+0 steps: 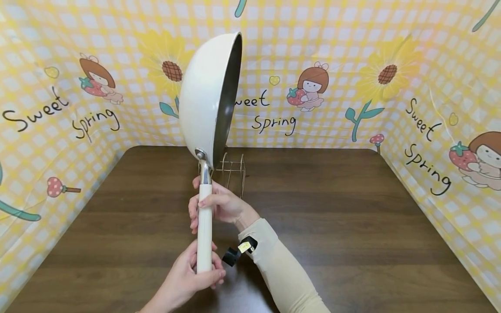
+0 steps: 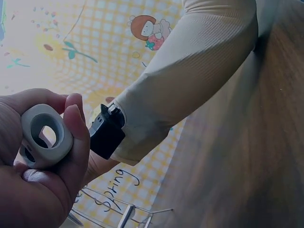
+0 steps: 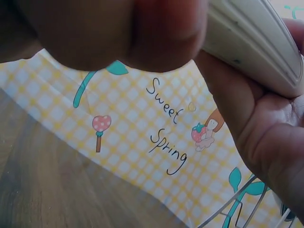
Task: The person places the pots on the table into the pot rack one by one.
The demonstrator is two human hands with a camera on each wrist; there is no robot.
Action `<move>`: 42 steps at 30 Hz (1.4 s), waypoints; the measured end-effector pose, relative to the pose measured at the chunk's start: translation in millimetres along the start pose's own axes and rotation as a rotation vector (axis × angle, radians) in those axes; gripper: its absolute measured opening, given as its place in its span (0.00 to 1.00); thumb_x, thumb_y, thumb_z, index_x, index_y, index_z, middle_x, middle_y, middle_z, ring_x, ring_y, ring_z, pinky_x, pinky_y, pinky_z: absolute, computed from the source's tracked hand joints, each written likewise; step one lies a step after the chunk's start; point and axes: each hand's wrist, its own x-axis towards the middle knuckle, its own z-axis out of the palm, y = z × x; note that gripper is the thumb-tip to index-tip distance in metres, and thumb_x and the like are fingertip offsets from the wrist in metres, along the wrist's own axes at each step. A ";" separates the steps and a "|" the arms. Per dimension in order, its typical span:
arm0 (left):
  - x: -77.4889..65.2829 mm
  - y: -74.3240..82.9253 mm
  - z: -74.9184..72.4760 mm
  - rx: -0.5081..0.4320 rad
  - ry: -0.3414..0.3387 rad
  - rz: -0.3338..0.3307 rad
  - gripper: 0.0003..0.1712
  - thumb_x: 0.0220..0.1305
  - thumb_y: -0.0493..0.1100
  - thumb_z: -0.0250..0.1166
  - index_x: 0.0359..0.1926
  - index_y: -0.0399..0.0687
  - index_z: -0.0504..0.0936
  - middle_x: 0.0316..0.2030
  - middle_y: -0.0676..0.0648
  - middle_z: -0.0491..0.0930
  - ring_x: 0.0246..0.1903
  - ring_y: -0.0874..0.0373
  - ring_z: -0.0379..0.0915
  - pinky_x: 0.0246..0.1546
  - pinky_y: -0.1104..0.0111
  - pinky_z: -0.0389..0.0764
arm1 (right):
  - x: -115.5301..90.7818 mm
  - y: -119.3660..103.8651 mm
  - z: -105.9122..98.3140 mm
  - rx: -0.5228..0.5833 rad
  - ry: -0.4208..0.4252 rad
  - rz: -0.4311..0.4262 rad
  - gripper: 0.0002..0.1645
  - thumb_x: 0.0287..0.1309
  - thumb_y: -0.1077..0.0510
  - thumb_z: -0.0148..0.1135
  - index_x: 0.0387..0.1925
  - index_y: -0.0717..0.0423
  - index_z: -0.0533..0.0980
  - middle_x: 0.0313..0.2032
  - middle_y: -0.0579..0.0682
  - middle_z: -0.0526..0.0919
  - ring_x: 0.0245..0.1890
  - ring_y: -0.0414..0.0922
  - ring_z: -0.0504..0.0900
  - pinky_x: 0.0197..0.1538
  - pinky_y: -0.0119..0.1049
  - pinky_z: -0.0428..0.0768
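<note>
A cream frying pan (image 1: 199, 95) with a dark inside is held upright on its edge above the table, its inside turned to the right in the head view. My left hand (image 1: 192, 271) grips the low end of its cream handle (image 1: 205, 226); the left wrist view shows the hanging hole in the handle end (image 2: 54, 159) among the curled fingers. Higher up, just under the metal neck, my right hand (image 1: 228, 208) holds the handle between thumb and fingers. The right wrist view has this hand close and blurred beside the handle (image 3: 261, 45).
Behind the pan and right hand, a thin wire rack (image 1: 243, 174) stands on the dark wood table (image 1: 332, 208), partly hidden. Yellow checked cloth (image 1: 274, 52) surrounds the back and sides. A black camera (image 1: 231, 256) is fixed at the right wrist.
</note>
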 end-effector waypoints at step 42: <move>6.3 -32.2 0.3 -0.027 0.011 -0.103 0.25 0.57 0.24 0.63 0.49 0.20 0.58 0.32 0.50 0.80 0.27 0.58 0.81 0.25 0.67 0.83 | -25.0 19.8 -33.9 0.056 0.110 0.085 0.22 0.54 0.71 0.38 0.45 0.45 0.63 0.28 0.52 0.82 0.32 0.48 0.85 0.41 0.51 0.82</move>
